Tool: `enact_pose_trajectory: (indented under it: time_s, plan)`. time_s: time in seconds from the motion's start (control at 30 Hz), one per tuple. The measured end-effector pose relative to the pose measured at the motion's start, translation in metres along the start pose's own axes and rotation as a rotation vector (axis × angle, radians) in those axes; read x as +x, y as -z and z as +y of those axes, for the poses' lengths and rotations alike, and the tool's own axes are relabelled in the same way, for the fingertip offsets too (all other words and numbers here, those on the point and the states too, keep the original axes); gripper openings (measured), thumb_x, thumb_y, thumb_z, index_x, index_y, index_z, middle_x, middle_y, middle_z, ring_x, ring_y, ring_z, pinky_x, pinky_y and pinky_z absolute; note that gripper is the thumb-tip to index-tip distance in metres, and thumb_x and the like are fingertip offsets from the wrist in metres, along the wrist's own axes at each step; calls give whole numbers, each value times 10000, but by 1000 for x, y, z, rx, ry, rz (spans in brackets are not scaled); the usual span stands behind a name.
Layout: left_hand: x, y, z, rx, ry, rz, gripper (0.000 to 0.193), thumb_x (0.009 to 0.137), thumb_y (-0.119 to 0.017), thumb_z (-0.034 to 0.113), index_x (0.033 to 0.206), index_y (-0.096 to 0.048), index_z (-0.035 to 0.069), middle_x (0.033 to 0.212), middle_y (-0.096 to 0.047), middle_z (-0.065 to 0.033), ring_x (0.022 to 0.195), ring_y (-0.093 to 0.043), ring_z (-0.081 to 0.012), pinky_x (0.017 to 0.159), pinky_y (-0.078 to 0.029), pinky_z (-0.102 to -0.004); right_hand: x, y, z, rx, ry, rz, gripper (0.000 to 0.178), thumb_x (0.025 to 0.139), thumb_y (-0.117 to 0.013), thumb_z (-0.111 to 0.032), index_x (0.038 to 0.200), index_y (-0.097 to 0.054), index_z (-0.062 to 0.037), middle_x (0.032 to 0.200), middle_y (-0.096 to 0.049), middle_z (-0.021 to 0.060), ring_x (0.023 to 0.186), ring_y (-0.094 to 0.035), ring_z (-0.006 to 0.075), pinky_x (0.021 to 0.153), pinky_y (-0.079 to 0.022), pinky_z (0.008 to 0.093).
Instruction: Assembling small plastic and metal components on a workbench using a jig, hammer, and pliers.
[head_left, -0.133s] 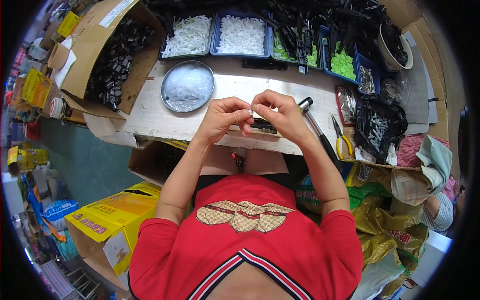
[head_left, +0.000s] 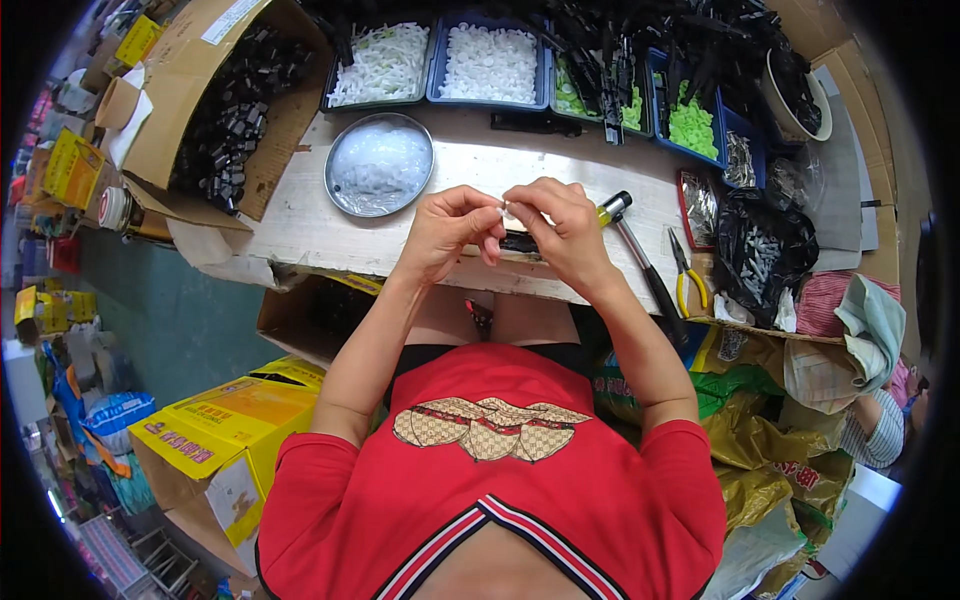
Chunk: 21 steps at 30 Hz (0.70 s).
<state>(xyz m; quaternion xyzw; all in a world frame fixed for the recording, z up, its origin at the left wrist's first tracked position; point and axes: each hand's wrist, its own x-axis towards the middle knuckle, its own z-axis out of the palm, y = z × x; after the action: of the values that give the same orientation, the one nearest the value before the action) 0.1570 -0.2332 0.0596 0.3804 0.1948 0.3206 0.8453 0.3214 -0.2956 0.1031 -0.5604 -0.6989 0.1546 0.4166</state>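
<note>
Above the front of the worktable, my left hand (head_left: 447,232) and my right hand (head_left: 558,228) meet at the fingertips. Between them is a small white plastic piece (head_left: 508,211), mostly covered by the fingers. Both hands are closed in a pinch on it. Just below lies a dark, elongated part (head_left: 521,242) at the table edge, partly hidden by the hands. Beside my right hand rests a hammer (head_left: 645,262) with a black grip. A yellow tool handle (head_left: 609,212) shows behind my right fingers.
A round metal dish (head_left: 348,198) holds clear, gel-like material. Blue bins (head_left: 487,101) with white and green parts line the back. A cardboard box (head_left: 160,140) of black parts stands left. Yellow-handled pliers (head_left: 690,285) and a black bag (head_left: 803,240) of grey pieces lie right.
My hands have drawn slightly closer together, and the right fingertips now meet the left at the white piece. The yellow handle behind my right hand shows more. The whole view has shifted slightly.
</note>
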Motion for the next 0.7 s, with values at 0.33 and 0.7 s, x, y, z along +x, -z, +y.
enact_pose_trajectory:
  time_s: [0.33, 0.7]
  plan:
    - [-4, -10, 2, 546, -197, 156, 140, 789, -643, 72, 898, -624, -13, 721, -607, -71, 571, -568, -105, 481, -455, -214, -18, -5, 11, -230, 184, 62, 126, 701, -645, -44, 811, -594, -80, 739, -585, 17, 680, -541, 173, 638, -311, 308]
    - [-5, 7, -10, 1462, -425, -12, 264, 623, -708, 141, 874, -647, 93, 895, -558, -21, 901, -461, -206, 785, -320, -340, -31, -14, 25, -408, 164, -269, 121, 717, -621, -128, 835, -602, -109, 778, -525, 0, 765, -483, 167, 685, -290, 334]
